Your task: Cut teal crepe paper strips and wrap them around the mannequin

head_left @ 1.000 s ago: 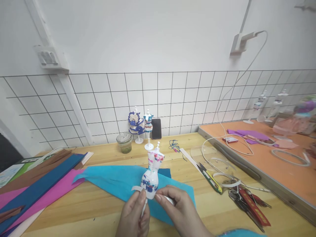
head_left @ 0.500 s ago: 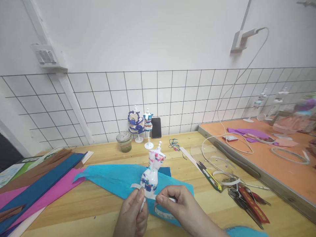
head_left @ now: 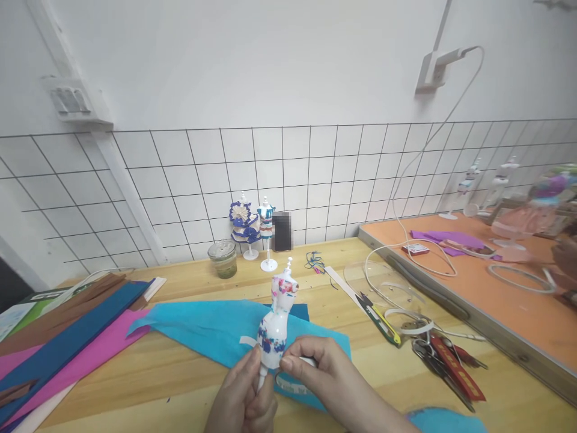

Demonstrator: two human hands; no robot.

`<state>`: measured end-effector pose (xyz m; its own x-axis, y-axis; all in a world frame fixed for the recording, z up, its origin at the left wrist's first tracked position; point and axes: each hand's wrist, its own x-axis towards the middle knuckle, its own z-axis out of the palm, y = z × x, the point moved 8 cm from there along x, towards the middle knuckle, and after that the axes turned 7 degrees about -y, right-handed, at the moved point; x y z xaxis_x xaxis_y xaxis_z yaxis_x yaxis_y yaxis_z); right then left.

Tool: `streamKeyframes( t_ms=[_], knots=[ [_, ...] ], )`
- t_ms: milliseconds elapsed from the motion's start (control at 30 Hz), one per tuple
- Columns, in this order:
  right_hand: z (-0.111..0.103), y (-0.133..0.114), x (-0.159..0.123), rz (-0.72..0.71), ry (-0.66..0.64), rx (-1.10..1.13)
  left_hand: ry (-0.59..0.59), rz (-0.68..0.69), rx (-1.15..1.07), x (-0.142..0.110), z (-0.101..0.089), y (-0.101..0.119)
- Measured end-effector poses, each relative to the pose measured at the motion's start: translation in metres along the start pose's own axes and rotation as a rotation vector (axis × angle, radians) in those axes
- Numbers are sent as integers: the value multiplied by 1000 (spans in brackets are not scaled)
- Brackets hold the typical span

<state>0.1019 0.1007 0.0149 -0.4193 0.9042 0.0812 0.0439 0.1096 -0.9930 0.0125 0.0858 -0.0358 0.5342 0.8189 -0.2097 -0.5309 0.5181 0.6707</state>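
A white miniature dress form [head_left: 280, 313], smeared with pink and blue, stands tilted slightly between my hands. My left hand [head_left: 246, 388] is closed around its stem just below the body. A short white strip of tape [head_left: 247, 341] sticks out beside the left thumb. My right hand [head_left: 324, 367], at the lower right of the form, pinches a roll of white tape [head_left: 295, 386] with printing on its inner ring; the fingers partly hide it. Bright blue crepe paper [head_left: 202, 322] lies under and behind both hands.
Brown, blue and pink paper strips [head_left: 90, 328] lie at left. A glass jar [head_left: 223, 258], two decorated dress forms [head_left: 267, 231] and a blurred dark phone [head_left: 283, 233] stand by the wall. A yellow-green cutter [head_left: 381, 322] and scissors [head_left: 444, 370] lie right, near an orange board [head_left: 509, 300].
My right hand has come closer to the dress form's base. The tape stretched across below the form now hardly shows. The whole view has shifted slightly.
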Motion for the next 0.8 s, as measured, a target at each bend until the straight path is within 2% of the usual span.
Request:
streamKeyframes(
  t_ms=[100, 200, 300, 433, 600, 800],
  knots=[
    [3, 1, 0, -7, -29, 85, -15, -28, 28, 0, 1, -4],
    [3, 4, 2, -1, -26, 78, 40, 0, 122, 0, -3, -4],
    [1, 4, 3, -14, -5, -92, 116, 1, 251, 1, -10, -4],
    [2, -6, 0, -100, -1, -373, 176, -36, 329, 2, -14, -4],
    [6, -11, -3, -155, -5, -518, 293, 165, 363, -3, -16, 15],
    [7, -11, -4, -186, 3, -592, 398, 215, 504, -7, -26, 23]
  ],
)
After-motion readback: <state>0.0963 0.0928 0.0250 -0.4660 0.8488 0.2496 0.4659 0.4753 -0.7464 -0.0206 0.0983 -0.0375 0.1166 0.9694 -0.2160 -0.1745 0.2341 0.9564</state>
